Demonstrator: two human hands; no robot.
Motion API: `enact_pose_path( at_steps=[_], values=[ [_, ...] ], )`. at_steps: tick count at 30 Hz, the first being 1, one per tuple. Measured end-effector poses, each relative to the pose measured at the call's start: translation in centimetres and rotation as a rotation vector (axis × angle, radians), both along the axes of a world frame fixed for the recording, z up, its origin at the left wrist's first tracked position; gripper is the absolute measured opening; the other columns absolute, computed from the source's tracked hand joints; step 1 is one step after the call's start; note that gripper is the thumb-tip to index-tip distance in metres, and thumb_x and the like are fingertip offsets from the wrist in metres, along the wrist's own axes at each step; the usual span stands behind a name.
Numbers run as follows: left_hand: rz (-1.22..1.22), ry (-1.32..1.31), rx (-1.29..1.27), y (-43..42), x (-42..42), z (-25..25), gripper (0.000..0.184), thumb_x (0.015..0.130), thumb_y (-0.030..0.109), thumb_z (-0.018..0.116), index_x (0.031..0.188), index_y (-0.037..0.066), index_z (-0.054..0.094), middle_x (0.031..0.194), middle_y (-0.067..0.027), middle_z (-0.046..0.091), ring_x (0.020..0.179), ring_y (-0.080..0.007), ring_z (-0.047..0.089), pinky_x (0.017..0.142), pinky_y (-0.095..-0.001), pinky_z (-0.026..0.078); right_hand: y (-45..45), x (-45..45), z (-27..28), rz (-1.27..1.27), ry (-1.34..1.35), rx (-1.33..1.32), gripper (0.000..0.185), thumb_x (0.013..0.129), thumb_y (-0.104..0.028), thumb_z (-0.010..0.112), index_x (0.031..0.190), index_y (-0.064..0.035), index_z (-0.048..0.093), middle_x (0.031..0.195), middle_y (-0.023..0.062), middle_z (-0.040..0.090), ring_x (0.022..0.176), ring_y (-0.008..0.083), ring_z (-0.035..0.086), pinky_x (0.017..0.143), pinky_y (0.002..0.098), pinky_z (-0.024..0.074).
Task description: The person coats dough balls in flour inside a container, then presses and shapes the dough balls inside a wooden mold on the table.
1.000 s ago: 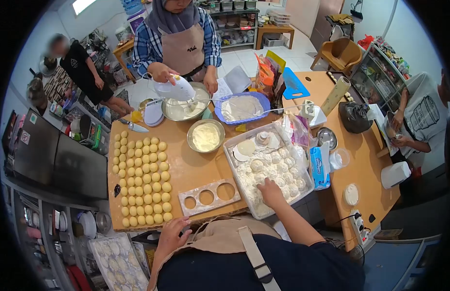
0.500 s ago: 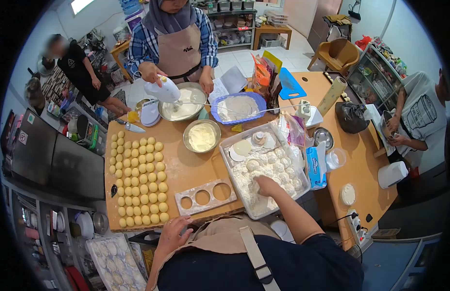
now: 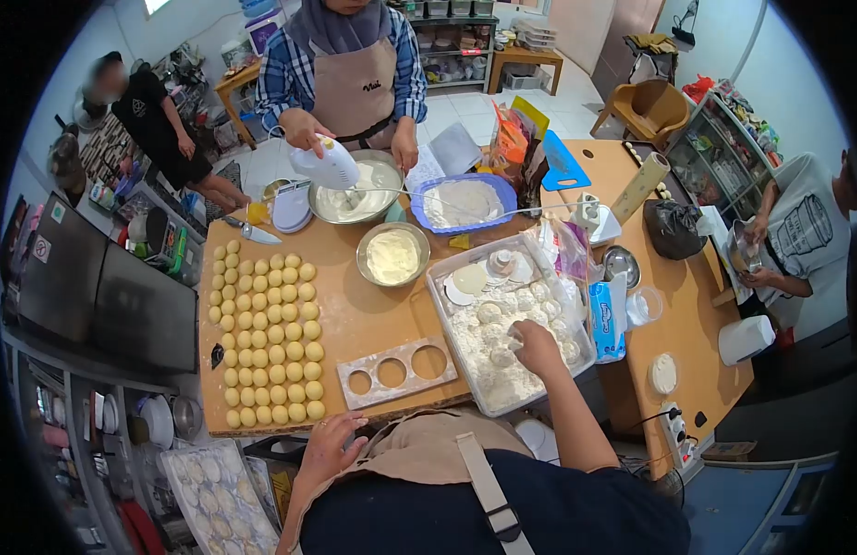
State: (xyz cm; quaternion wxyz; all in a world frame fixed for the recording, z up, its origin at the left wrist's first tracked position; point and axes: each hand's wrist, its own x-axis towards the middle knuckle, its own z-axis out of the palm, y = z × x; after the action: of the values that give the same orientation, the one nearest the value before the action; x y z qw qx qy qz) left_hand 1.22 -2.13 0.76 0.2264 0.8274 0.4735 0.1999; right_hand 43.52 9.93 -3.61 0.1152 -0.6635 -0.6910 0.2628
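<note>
My right hand is over a white plastic tray of flour, its fingers curled down among flour-coated dough balls. What lies between the fingertips is too small to make out. White discs and a small white round piece lie at the tray's far left. My left hand rests by the table's front edge, fingers apart and holding nothing. Between the tray and rows of yellow dough balls lies a floured board with three round holes.
Across the table, a person holds a white hand mixer in a metal bowl of cream. A bowl of yellow mixture and a blue basin of flour stand nearby. A tissue pack borders the tray's right side.
My right hand has moved right and slightly up in the tray, from the loose flour toward the dough balls. My left hand stays by the table edge. The view has shifted slightly.
</note>
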Motion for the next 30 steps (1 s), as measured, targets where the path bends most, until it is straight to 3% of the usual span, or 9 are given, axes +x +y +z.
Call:
enact_pose_path(
  at_steps=[8, 9, 12, 15, 18, 19, 21, 25, 30],
  values=[
    [0.042, 0.014, -0.026, 0.2, -3.0, 1.0, 0.029, 0.084, 0.02, 0.069, 0.109, 0.007, 0.062, 0.116, -0.0078, 0.063, 0.105, -0.0273, 0.059, 0.086, -0.0389, 0.047, -0.3, -0.1, -1.1, -0.015, 0.068, 0.126, 0.031, 0.072, -0.006, 0.064, 0.103, -0.0071, 0.065, 0.1, 0.0186, 0.064, 0.1, 0.0349, 0.06, 0.088, 0.0426, 0.0474],
    [0.056, 0.02, -0.018, 0.1, -3.8, 1.1, 0.029, 0.084, 0.02, 0.069, 0.109, 0.008, 0.062, 0.116, -0.0076, 0.063, 0.106, -0.0273, 0.059, 0.086, -0.039, 0.047, 0.0, -1.6, 2.4, -0.124, -0.009, -0.03, 0.04, 0.071, -0.01, 0.068, 0.11, -0.0073, 0.063, 0.104, 0.0193, 0.063, 0.103, 0.0346, 0.06, 0.091, 0.0405, 0.0473],
    [0.076, 0.029, -0.046, -0.2, -6.2, 1.6, 0.029, 0.084, 0.021, 0.068, 0.11, 0.009, 0.061, 0.117, -0.0069, 0.062, 0.106, -0.0272, 0.059, 0.087, -0.0392, 0.046, 0.6, -1.0, -2.0, -0.005, -0.122, 0.019, 0.048, 0.07, -0.011, 0.072, 0.116, -0.008, 0.06, 0.11, 0.0225, 0.059, 0.108, 0.0391, 0.055, 0.093, 0.0425, 0.0458],
    [0.139, -0.016, -0.046, -0.9, -9.4, 2.3, 0.029, 0.085, 0.022, 0.067, 0.111, 0.011, 0.061, 0.117, -0.0071, 0.062, 0.107, -0.0272, 0.058, 0.088, -0.0394, 0.046, 1.3, -7.6, 2.0, -0.076, -0.422, -0.103, 0.071, 0.066, -0.008, 0.073, 0.132, -0.007, 0.048, 0.131, 0.0257, 0.047, 0.121, 0.0428, 0.046, 0.101, 0.0471, 0.0401],
    [0.238, -0.016, -0.09, -2.3, -13.5, 2.2, 0.032, 0.084, 0.023, 0.068, 0.112, 0.012, 0.061, 0.117, -0.0078, 0.062, 0.108, -0.0273, 0.058, 0.09, -0.0403, 0.045, 3.9, -14.2, 1.1, 0.041, -0.27, 0.015, 0.077, 0.066, -0.01, 0.074, 0.137, -0.0086, 0.043, 0.138, 0.0268, 0.038, 0.125, 0.0452, 0.04, 0.104, 0.0515, 0.0371],
    [0.253, 0.01, -0.104, -2.8, -14.9, 2.1, 0.033, 0.084, 0.025, 0.068, 0.113, 0.012, 0.061, 0.118, -0.0078, 0.062, 0.108, -0.0274, 0.058, 0.091, -0.0407, 0.045, 4.6, -18.1, 3.0, 0.126, -0.166, 0.0, 0.066, 0.073, -0.014, 0.074, 0.133, -0.0101, 0.047, 0.128, 0.0239, 0.049, 0.124, 0.0435, 0.042, 0.106, 0.048, 0.0368],
    [0.284, 0.059, -0.131, -4.1, -17.8, 1.7, 0.036, 0.084, 0.027, 0.069, 0.115, 0.012, 0.061, 0.119, -0.0079, 0.061, 0.109, -0.0275, 0.058, 0.091, -0.0416, 0.045, 6.4, -23.7, -2.1, 0.317, -0.013, 0.204, 0.063, 0.076, -0.017, 0.073, 0.133, -0.0098, 0.048, 0.141, 0.0219, 0.041, 0.13, 0.0395, 0.04, 0.108, 0.046, 0.0349],
    [0.406, 0.115, -0.245, -7.0, -23.0, 1.7, 0.044, 0.087, 0.036, 0.066, 0.121, 0.011, 0.058, 0.126, -0.01, 0.058, 0.116, -0.0288, 0.055, 0.098, -0.0417, 0.042, 8.4, -39.9, -1.6, 0.792, 0.207, 0.017, 0.055, 0.081, -0.02, 0.071, 0.131, -0.0121, 0.051, 0.141, 0.0195, 0.043, 0.13, 0.0371, 0.041, 0.108, 0.0445, 0.0364],
    [0.6, -0.079, -0.058, -12.1, -27.9, -0.4, 0.038, 0.082, 0.026, 0.072, 0.115, 0.01, 0.062, 0.115, -0.011, 0.064, 0.109, -0.0303, 0.06, 0.091, -0.0411, 0.047, 11.5, -55.8, -2.8, 1.013, 0.096, 0.059, 0.05, 0.079, -0.017, 0.07, 0.126, -0.0109, 0.055, 0.133, 0.0195, 0.048, 0.121, 0.0366, 0.049, 0.101, 0.0448, 0.0418]
  ],
)
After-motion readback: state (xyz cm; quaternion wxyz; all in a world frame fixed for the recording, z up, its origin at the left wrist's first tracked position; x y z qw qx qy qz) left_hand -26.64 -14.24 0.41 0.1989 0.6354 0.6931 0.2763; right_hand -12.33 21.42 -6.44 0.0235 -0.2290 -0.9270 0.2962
